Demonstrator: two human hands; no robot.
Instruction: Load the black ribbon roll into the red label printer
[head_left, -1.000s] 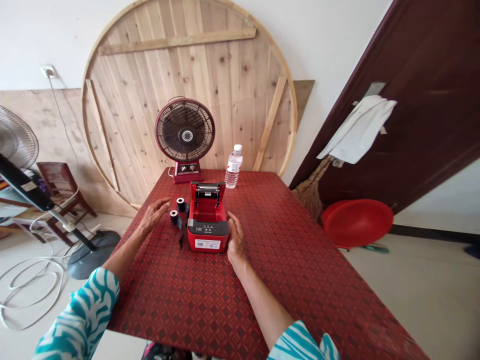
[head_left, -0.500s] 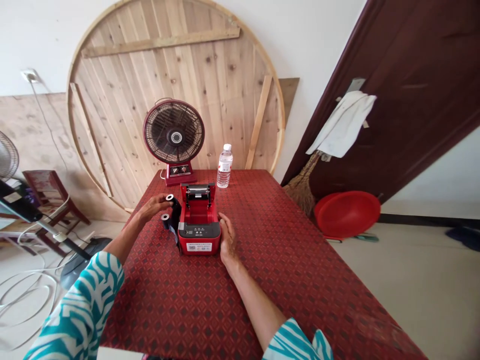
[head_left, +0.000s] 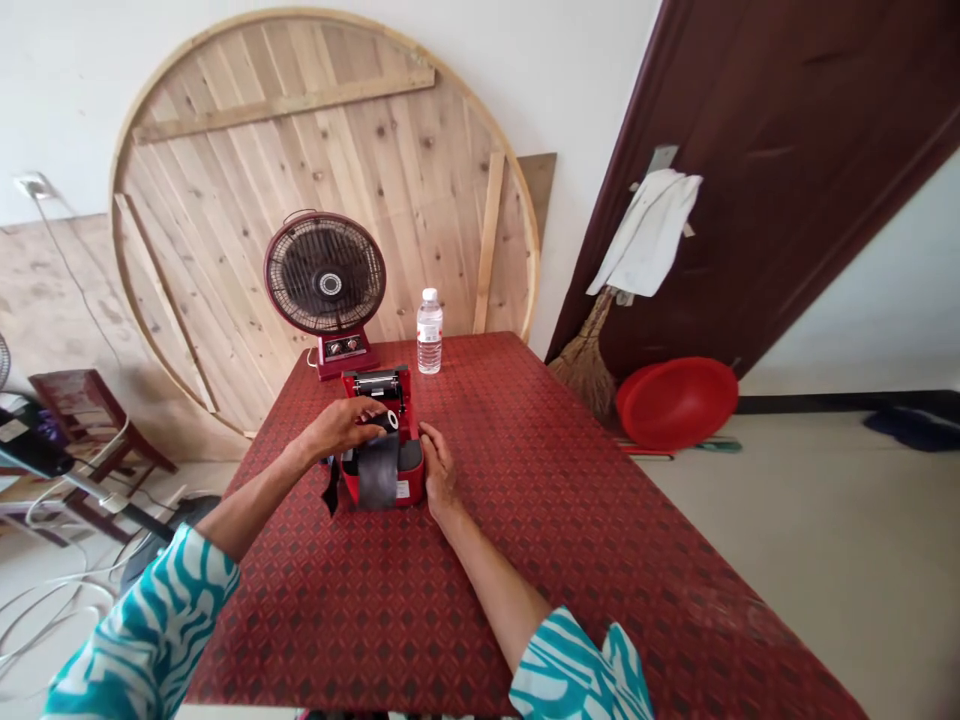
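A small red printer (head_left: 409,455) with its lid up sits on the table with the red patterned cloth (head_left: 525,520). My left hand (head_left: 341,425) is closed on a black ribbon roll (head_left: 388,420) and holds it over the printer's open bay. A wide strip of black ribbon (head_left: 377,470) hangs from the roll down the printer's front, and another end dangles at the left. My right hand (head_left: 436,470) rests against the printer's right side, fingers curved along it.
A red desk fan (head_left: 325,275) and a clear water bottle (head_left: 429,332) stand at the table's far end. A big round wooden panel (head_left: 225,180) leans on the wall behind. A dark door (head_left: 787,150), a broom and a red basin (head_left: 675,400) are at the right.
My left hand took hold of the black ribbon rolls lying left of the printer and carried them up over its open bay. The right hand stayed against the printer. The view shifted right.
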